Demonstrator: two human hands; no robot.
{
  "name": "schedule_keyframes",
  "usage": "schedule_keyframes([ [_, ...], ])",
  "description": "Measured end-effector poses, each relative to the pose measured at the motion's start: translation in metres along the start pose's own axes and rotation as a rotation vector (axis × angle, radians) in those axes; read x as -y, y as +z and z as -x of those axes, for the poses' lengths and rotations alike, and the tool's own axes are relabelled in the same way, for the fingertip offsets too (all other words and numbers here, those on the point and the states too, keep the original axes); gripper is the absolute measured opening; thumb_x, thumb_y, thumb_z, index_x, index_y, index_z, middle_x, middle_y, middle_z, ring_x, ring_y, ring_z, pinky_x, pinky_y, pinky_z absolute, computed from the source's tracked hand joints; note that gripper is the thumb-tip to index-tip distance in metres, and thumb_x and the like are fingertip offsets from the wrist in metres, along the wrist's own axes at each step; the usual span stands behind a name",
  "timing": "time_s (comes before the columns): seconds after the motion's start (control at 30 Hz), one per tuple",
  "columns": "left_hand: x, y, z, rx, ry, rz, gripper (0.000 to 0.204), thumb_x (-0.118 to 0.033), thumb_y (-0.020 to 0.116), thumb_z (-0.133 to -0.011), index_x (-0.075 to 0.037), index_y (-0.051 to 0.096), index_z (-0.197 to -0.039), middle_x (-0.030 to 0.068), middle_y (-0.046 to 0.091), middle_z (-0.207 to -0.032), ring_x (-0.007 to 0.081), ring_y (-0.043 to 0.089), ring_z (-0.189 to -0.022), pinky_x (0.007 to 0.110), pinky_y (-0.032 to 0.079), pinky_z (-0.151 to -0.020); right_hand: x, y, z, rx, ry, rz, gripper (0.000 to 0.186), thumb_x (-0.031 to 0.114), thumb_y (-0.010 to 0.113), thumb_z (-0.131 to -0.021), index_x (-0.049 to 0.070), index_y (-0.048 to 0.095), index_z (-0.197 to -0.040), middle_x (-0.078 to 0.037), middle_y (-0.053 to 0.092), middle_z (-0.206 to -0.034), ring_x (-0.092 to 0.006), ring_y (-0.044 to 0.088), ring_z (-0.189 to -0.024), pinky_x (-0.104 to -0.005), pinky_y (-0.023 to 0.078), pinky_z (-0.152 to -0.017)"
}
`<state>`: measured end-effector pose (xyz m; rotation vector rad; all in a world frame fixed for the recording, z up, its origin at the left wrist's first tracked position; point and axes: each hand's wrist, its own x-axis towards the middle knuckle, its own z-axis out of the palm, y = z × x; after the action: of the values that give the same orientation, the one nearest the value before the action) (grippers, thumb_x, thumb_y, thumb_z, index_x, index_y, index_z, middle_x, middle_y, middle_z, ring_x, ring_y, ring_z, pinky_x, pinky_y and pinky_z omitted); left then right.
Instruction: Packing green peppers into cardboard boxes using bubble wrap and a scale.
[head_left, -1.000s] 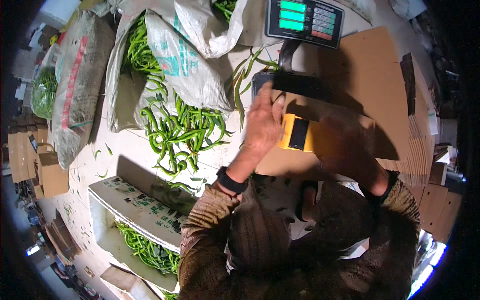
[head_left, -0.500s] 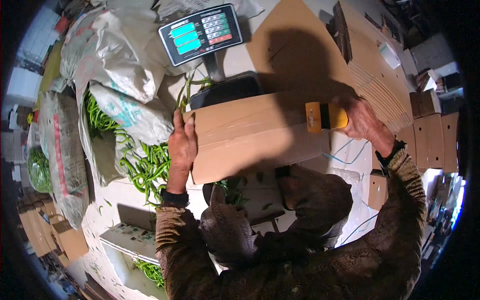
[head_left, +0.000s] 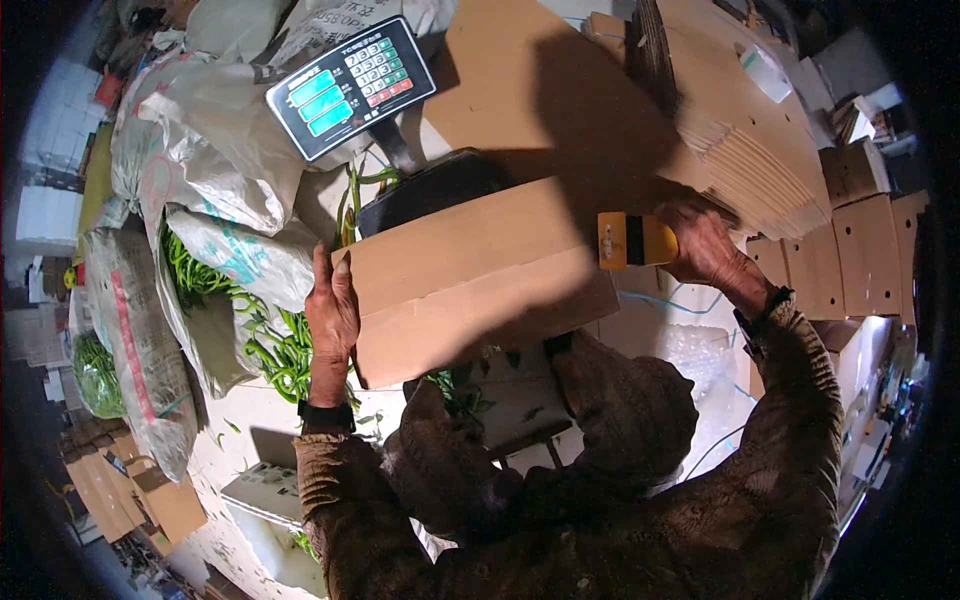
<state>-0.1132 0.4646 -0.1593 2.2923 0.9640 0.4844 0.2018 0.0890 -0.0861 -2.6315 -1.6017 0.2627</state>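
1 brown cardboard box [head_left: 470, 275], flaps shut, rests on the black platform of 1 weighing scale [head_left: 425, 190], whose tilted display panel [head_left: 350, 85] shows green screens and a keypad. The left hand [head_left: 333, 305] lies flat against the box's left end, fingers together and pointing up, a dark band at the wrist. The right hand [head_left: 708, 248] is wrapped around the handle of 1 yellow tape dispenser [head_left: 632, 240], which is pressed to the box's upper right corner; the arm reaches in from the right, bent at the elbow, in a rough brown knitted sleeve. Loose green beans [head_left: 275, 345] lie heaped just beside the box's left end, spilling from 1 pale woven sack [head_left: 245, 265]; at least 2 more such sacks lie near the left rim. Beyond the box stands 1 stack of flat, ribbed cardboard sheets [head_left: 760, 160]. About 3 folded boxes [head_left: 860, 240] stand at the right edge.
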Motion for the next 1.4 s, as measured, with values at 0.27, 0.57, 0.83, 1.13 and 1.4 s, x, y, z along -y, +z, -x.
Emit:
schedule_keyframes([
  [0.27, 0.000, 0.001, -0.004, 0.080, -0.096, -0.050, 0.058, -0.048, 0.036, -0.101, -0.010, 0.035, -0.144, 0.0261, 0.060, -0.120, 0.0435, 0.062, -0.102, 0.045, 0.051, -0.079, -0.007, -0.014, -0.014, -0.077, -0.111, 0.008, 0.037, 0.025, 0.072, -0.070, 0.003, 0.060, -0.097, -0.019, 0.062, -0.094, -0.0392, 0.059, -0.094, -0.0453, 0.050, -0.080],
  [0.57, 0.010, 0.003, -0.001, -0.014, 0.013, -0.056, 0.056, -0.046, 0.037, -0.101, -0.010, 0.036, -0.144, 0.0233, 0.063, -0.073, 0.0336, 0.063, -0.061, 0.040, 0.047, -0.057, -0.018, 0.015, -0.015, -0.095, -0.137, -0.052, 0.064, 0.009, 0.084, -0.057, 0.003, 0.054, -0.112, -0.020, 0.059, -0.104, -0.0394, 0.061, -0.096, -0.0440, 0.053, -0.082],
  [0.83, 0.007, -0.004, -0.004, 0.076, -0.065, -0.008, 0.058, -0.044, 0.038, -0.102, -0.005, 0.035, -0.144, 0.0317, 0.060, -0.109, 0.0382, 0.067, -0.090, 0.041, 0.050, -0.073, -0.033, 0.101, 0.003, -0.019, 0.035, -0.447, 0.072, 0.018, 0.085, -0.066, 0.003, 0.041, -0.121, -0.021, 0.058, -0.100, -0.0408, 0.061, -0.091, -0.0449, 0.054, -0.072],
  [1.13, 0.062, -0.041, -0.041, 0.102, -0.147, -0.037, 0.066, -0.054, 0.036, -0.099, 0.000, 0.049, -0.134, 0.0249, 0.061, -0.119, 0.0351, 0.058, -0.112, 0.037, 0.043, -0.096, 0.049, 0.157, 0.007, -0.154, -0.178, -0.660, 0.075, 0.026, 0.080, -0.069, -0.002, 0.042, -0.127, -0.025, 0.058, -0.109, -0.0443, 0.059, -0.095, -0.0491, 0.050, -0.083],
  [1.4, 0.053, -0.032, -0.044, 0.133, -0.283, -0.117, 0.071, -0.061, 0.032, -0.097, -0.001, 0.057, -0.127, 0.0235, 0.064, -0.114, 0.0340, 0.058, -0.109, 0.036, 0.042, -0.097, -0.001, 0.190, 0.015, -0.367, -0.236, -0.406, 0.055, 0.011, 0.080, -0.062, 0.002, 0.051, -0.108, -0.021, 0.059, -0.092, -0.0417, 0.061, -0.085, -0.0467, 0.051, -0.073],
])
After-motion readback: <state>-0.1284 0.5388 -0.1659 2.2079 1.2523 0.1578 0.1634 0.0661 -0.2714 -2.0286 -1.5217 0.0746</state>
